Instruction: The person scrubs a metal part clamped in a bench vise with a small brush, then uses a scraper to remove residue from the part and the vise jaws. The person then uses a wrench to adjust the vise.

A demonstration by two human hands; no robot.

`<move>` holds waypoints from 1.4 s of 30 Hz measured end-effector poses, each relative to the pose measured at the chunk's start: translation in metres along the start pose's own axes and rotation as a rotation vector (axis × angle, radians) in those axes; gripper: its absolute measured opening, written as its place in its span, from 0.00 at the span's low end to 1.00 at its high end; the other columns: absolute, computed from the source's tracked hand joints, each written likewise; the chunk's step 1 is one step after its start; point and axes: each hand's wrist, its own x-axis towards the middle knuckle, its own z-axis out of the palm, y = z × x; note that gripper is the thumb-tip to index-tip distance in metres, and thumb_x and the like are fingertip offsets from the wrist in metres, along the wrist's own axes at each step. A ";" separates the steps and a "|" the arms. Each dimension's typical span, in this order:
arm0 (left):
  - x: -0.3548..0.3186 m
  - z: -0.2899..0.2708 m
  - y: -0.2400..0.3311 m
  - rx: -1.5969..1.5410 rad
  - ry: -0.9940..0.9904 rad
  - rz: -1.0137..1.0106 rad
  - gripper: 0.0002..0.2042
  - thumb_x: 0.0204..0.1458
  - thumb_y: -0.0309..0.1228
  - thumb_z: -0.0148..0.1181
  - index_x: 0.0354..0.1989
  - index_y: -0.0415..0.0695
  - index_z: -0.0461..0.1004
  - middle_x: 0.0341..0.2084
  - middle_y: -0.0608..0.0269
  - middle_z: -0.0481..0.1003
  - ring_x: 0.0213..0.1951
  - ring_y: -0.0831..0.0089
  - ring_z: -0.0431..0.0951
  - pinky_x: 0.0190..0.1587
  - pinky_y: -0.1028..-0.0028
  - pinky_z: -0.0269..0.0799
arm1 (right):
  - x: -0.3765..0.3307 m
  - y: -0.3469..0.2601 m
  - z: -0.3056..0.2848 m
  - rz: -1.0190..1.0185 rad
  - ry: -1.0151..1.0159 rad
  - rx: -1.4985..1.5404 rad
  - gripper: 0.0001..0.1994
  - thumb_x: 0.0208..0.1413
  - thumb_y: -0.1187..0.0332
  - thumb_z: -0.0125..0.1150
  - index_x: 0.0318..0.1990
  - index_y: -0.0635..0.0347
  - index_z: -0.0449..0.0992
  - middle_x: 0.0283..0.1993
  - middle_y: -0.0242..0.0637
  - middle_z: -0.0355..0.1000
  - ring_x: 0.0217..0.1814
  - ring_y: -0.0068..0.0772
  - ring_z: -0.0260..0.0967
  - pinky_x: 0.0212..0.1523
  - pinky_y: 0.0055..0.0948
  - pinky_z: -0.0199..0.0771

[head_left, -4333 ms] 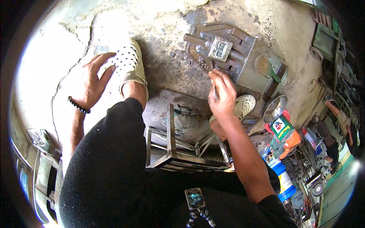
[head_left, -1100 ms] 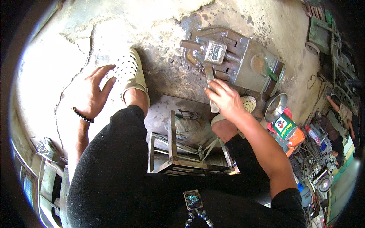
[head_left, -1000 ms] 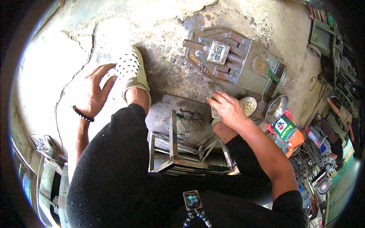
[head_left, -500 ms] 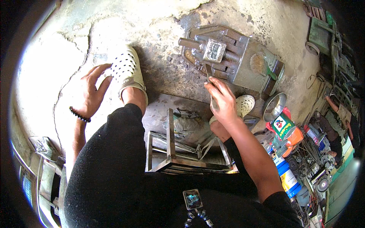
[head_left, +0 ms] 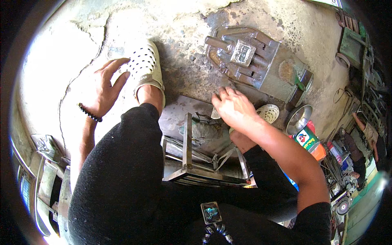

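Stool frame [head_left: 192,163], bare welded metal, sits between the knees, nearest the camera; one upright bar rises toward the lens. Just beyond it a flat steel plate [head_left: 179,112] lies on the concrete floor [head_left: 81,49].

Right hand [head_left: 232,108]: palm down, fingers bent, over the far edge of the plate, just short of the vise. A pale, flat piece shows under the palm at its near side. Whether the grip is closed on it or merely resting on it cannot be told; fingertips are hidden by the knuckles.

Left hand [head_left: 102,87]: released, fingers spread flat on the floor, touching the toe side of the perforated cream clog [head_left: 145,71]. It serves as a brace.

Bench vise [head_left: 251,57] lies on the floor beyond the right hand. Long axis runs from upper left to lower right in view; handle stub and screw end point upper left, heavier base end points lower right toward a funnel-shaped metal dish [head_left: 299,118] and a round strainer-like disc [head_left: 268,112].

Judgement on the step: keep the left palm planted for balance, bring the small piece in along the vise's long axis, and keep fingertips clear of the screw block.
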 end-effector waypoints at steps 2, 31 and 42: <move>-0.003 -0.001 0.001 0.037 -0.026 -0.026 0.16 0.58 0.26 0.61 0.55 0.37 0.74 0.49 0.50 0.79 0.50 0.59 0.79 0.54 0.64 0.74 | 0.005 0.002 -0.005 -0.001 0.143 0.079 0.18 0.53 0.72 0.52 0.53 0.59 0.74 0.60 0.54 0.70 0.65 0.54 0.67 0.59 0.43 0.73; 0.003 0.002 0.003 0.033 -0.026 0.020 0.16 0.56 0.26 0.62 0.54 0.38 0.75 0.48 0.51 0.79 0.49 0.58 0.79 0.53 0.63 0.74 | -0.004 0.044 0.054 0.332 0.822 1.138 0.11 0.61 0.81 0.52 0.47 0.70 0.79 0.46 0.44 0.80 0.48 0.30 0.77 0.50 0.26 0.75; 0.000 0.000 0.000 0.060 0.002 0.035 0.16 0.57 0.27 0.62 0.54 0.39 0.75 0.48 0.51 0.79 0.49 0.58 0.79 0.53 0.63 0.74 | 0.004 0.018 0.055 0.233 0.908 0.687 0.12 0.54 0.85 0.54 0.44 0.69 0.78 0.47 0.49 0.78 0.51 0.45 0.78 0.54 0.35 0.75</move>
